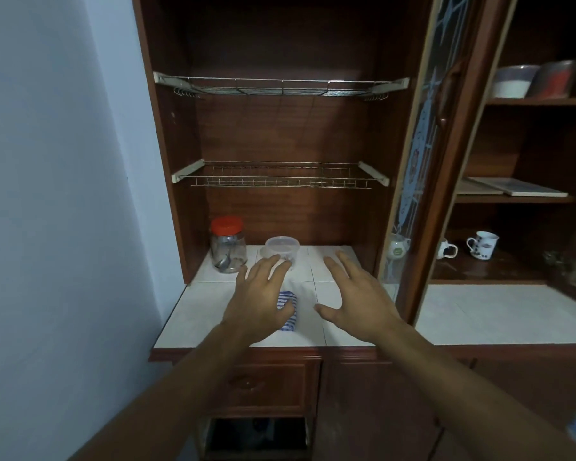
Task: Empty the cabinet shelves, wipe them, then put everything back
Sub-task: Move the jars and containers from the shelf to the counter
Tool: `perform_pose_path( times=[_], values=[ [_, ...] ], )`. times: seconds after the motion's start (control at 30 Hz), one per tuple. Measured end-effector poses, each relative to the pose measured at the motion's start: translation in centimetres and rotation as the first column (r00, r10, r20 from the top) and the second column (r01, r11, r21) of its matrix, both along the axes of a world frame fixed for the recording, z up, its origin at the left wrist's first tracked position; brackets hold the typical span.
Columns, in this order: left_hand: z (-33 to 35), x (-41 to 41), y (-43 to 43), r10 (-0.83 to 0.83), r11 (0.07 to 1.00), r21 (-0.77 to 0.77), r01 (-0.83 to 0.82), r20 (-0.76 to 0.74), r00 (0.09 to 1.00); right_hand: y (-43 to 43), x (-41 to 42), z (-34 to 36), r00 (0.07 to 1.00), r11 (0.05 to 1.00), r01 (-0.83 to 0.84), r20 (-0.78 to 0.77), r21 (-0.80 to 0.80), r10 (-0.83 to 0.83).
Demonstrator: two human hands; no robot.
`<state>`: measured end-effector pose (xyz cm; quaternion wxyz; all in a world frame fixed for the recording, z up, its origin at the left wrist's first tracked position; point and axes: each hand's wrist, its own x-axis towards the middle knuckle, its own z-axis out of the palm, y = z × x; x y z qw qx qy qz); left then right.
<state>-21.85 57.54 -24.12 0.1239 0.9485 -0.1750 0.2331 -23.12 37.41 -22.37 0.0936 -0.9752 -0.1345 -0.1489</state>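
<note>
The wooden cabinet stands open with two bare wire racks, the upper rack (281, 86) and the lower rack (280, 176). On the white tiled counter (197, 314) sit a glass jar with a red lid (227, 244) and a clear lidded plastic container (281, 247). A blue-and-white striped cloth (288, 311) lies on the tiles, partly hidden under my left hand (263, 294). That hand hovers with fingers spread, fingertips near the container. My right hand (356, 294) is spread open over the tiles to the right, holding nothing.
A glass cabinet door (423, 154) stands open edge-on at the right. Behind it, shelves hold mugs (482, 244), flat boards (512, 189) and containers (539, 79). A blue wall (64, 194) is on the left. Below the counter is a drawer (263, 384).
</note>
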Motion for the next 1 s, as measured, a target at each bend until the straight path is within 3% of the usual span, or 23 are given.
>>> perform_pose_path(
  times=[0.57, 1.0],
  values=[
    [0.4, -6.7, -16.7, -0.013, 0.996, -0.085, 0.024, 0.127, 0.992, -16.9, -7.1, 2.1, 0.990, 0.993, -0.108, 0.083, -0.041, 0.111],
    [2.5, -7.0, -27.5, -0.212, 0.976, -0.009, 0.219, 0.212, 0.954, -27.5, -7.6, 2.5, 0.993, 0.992, 0.077, 0.099, -0.104, -0.067]
  ],
)
